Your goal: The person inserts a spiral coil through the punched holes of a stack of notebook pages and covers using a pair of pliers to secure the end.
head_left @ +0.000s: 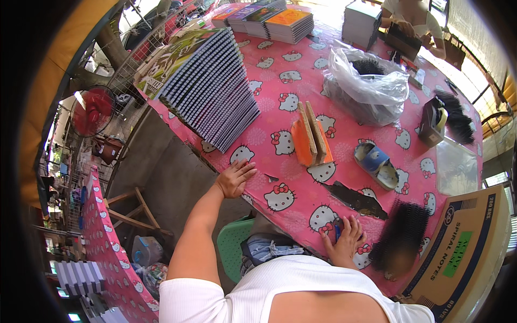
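Observation:
My left hand point(235, 178) rests flat on the edge of the pink patterned table cover point(258, 188), fingers stretched out and nothing in them. Just beyond it rises a tall stack of spiral-bound notebooks point(210, 91). My right hand point(346, 240) lies on the table with fingers spread; a small blue and dark object point(337, 229), too small to name, sits between its thumb and fingers. Beside that hand is a bundle of black spiral binding coils point(403, 234). Ahead stand two upright boards with an orange base point(312, 137), and a blue slide sandal point(376, 164).
A large cardboard box point(458, 253) stands at the right. Farther back are a plastic bag point(366, 89) with black coils, a tape dispenser point(432, 123) and more notebook stacks point(291, 25). Another person's hand point(407, 28) is across the table. A green stool point(234, 245) is below left.

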`<state>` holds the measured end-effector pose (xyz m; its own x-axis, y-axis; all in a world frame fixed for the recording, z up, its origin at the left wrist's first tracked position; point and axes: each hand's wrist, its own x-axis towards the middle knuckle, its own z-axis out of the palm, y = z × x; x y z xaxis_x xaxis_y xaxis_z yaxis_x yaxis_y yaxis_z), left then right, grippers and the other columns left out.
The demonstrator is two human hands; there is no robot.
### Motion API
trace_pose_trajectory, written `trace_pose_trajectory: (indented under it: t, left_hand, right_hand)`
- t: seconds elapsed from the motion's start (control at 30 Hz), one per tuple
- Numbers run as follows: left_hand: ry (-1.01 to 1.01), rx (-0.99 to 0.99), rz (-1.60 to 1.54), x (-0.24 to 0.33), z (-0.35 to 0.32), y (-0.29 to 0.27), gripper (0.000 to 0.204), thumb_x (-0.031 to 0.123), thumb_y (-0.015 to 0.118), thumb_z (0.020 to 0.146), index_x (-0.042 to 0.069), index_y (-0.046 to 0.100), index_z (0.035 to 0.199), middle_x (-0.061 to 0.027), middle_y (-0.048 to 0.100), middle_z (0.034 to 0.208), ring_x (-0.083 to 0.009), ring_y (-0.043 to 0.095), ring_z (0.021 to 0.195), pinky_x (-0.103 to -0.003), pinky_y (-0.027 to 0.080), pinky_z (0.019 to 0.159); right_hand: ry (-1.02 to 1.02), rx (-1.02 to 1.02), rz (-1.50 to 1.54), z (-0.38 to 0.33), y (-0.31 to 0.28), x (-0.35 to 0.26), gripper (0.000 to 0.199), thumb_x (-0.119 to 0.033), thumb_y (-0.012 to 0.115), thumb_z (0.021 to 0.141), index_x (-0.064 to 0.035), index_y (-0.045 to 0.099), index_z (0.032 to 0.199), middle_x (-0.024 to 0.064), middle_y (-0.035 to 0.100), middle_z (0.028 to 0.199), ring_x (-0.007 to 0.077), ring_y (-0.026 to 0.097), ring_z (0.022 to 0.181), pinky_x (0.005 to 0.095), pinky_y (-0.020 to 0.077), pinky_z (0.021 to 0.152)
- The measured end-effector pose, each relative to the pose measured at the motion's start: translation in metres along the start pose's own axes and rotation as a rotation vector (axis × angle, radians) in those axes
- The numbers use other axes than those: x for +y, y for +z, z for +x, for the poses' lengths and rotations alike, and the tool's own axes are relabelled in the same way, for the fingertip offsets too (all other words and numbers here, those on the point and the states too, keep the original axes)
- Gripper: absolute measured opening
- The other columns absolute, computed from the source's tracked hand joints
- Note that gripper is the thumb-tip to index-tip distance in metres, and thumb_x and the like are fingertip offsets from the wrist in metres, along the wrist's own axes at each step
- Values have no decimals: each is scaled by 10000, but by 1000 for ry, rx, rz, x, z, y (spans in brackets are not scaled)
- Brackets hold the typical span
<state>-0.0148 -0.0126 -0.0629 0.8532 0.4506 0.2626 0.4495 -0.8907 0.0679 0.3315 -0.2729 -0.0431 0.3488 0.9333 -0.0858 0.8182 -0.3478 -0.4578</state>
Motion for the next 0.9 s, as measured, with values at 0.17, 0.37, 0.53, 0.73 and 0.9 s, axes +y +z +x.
trace_pose_trajectory:
  t: [0.17, 0.37, 0.53, 0.73, 0.9]
  left_hand:
    - [-66, -21, -55, -2, -3, 1, 658, 138, 509, 687, -18, 462, 1324, -206, 453, 1384, -385, 434, 1278, -501, 327, 1069]
    - [-53, 40, -80, 1, 0, -1, 706, 130, 515, 636, -21, 458, 1323, -226, 453, 1375, -388, 449, 1262, -485, 350, 1057]
    - [-60, 74, -73, 1, -7, 0, 702, 119, 513, 622, -10, 477, 1311, -227, 466, 1361, -385, 459, 1252, -485, 374, 1039]
    - [-70, 142, -101, 4, -7, 2, 694, 114, 517, 615, -7, 497, 1298, -229, 481, 1344, -396, 467, 1237, -492, 388, 1024]
    - [-60, 160, -95, 2, -11, 5, 666, 114, 525, 638, -3, 502, 1294, -225, 488, 1337, -398, 471, 1229, -472, 404, 1018]
  right_hand:
    - [-7, -30, 9, 1, -4, -2, 798, -518, 663, 776, -72, 342, 1353, 169, 265, 1440, 349, 158, 1372, 617, 62, 1047]
    - [-28, -22, -1, -1, 0, 0, 785, -508, 658, 783, -76, 341, 1356, 179, 255, 1443, 360, 153, 1373, 623, 57, 1049]
    - [-89, -6, -28, -2, 5, 3, 775, -501, 655, 782, -76, 350, 1354, 183, 269, 1435, 372, 161, 1369, 621, 64, 1054]
    - [-88, -4, -52, -3, 3, 1, 773, -499, 651, 786, -79, 349, 1359, 182, 277, 1432, 382, 177, 1362, 598, 75, 1068]
    - [-96, 22, -58, -3, 7, 1, 759, -483, 654, 792, -73, 354, 1357, 175, 281, 1434, 384, 198, 1355, 591, 76, 1072]
